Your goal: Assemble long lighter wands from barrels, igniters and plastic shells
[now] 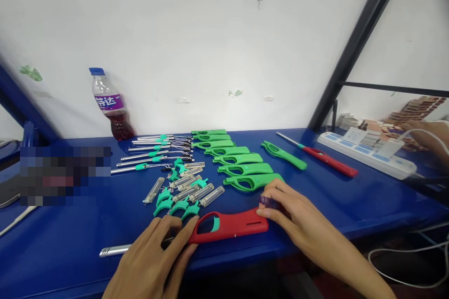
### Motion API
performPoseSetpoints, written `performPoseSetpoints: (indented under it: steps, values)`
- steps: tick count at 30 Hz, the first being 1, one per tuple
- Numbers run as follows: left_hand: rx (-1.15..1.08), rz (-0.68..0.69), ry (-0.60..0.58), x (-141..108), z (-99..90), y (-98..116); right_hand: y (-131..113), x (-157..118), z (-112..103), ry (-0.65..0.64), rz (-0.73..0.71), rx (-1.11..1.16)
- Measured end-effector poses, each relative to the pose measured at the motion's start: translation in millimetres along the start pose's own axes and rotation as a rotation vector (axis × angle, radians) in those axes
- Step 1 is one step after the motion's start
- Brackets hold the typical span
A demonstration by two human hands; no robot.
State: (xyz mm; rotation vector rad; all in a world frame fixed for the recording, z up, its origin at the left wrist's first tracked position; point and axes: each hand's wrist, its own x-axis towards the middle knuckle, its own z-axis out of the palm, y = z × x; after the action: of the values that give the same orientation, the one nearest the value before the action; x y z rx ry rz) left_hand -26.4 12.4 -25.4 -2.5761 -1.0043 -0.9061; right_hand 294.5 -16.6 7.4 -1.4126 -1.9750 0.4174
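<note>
A red utility lighter (242, 225) with a teal trigger lies lengthwise near the table's front edge, its metal tube pointing left. My left hand (150, 252) is closed round its front end, where the tube meets the handle; the fingers hide that joint. My right hand (298, 215) pinches the handle's rear end, thumb on its top edge. A dark purple piece (269, 202) shows at the right fingers; I cannot tell if it is held or worn. Just beyond lie clear fuel tanks (201, 193), loose teal triggers (180, 207) and a row of green lighter shells (245, 168).
Metal tubes with wires (145, 159) lie at the back left, near a drink bottle (110, 105). A finished-looking red lighter (328, 160), a single green shell (286, 155) and a white power strip (368, 154) lie to the right. Another person's hand (430, 133) shows at the far right.
</note>
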Motion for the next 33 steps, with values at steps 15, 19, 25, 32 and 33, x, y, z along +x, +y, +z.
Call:
performPoseSetpoints:
  steps: [15,19,25,32,33]
  values:
    - [0.025,0.046,-0.029,2,-4.5,2,0,-2,6,-0.061,0.119,-0.004]
    - [0.023,0.033,-0.037,1,-0.6,2,-5,-2,3,-0.126,0.207,-0.001]
    - [-0.012,0.034,-0.059,1,0.2,1,-7,-7,-1,-0.123,0.236,-0.011]
    - [0.025,0.061,-0.087,4,-2.9,0,-8,-3,2,-0.123,0.258,0.021]
    - [0.033,0.067,-0.101,4,-2.7,0,-8,-2,2,-0.119,0.266,0.028]
